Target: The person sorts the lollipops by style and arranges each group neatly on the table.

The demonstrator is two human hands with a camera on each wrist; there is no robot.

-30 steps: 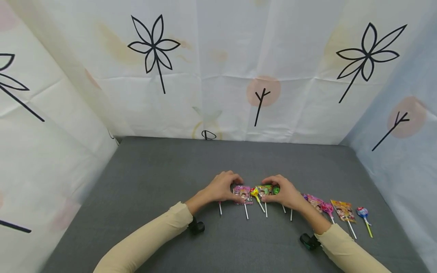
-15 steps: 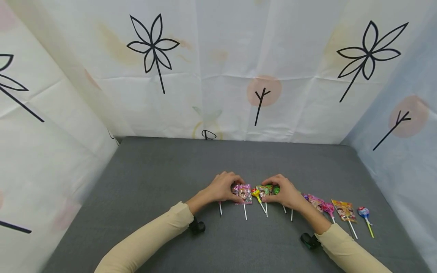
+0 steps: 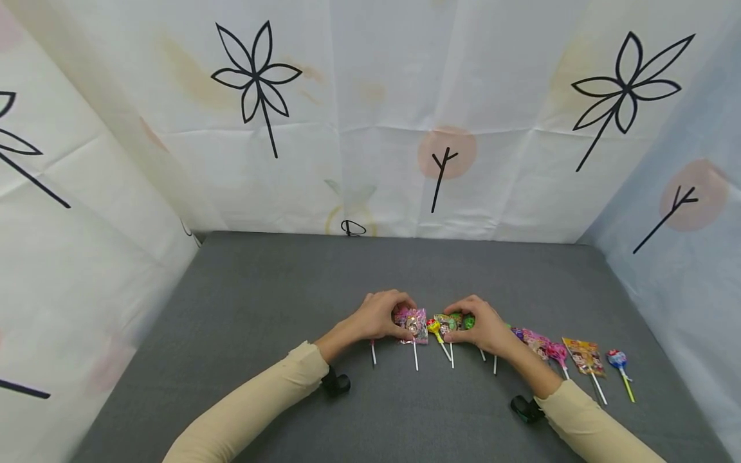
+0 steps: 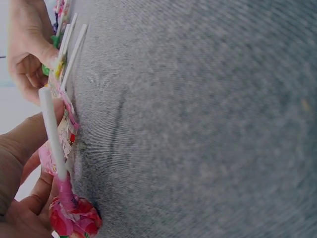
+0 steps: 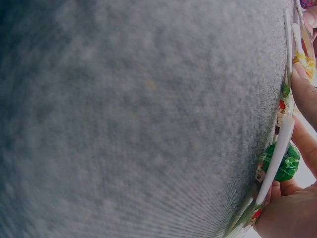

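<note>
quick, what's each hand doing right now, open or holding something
Left hand: closed, holding the pink packet between thumb and fingers.
Right hand: closed, holding the green packet between thumb and fingers.

Over the last second, the left hand (image 3: 379, 317) is shifting slightly away from the person, moving the pink candy packet (image 3: 418, 325) with it. The packet's white stick (image 3: 415, 357) is swinging a little leftward, pointing more directly toward the person. The head camera's view is also shifting very slightly.
</note>
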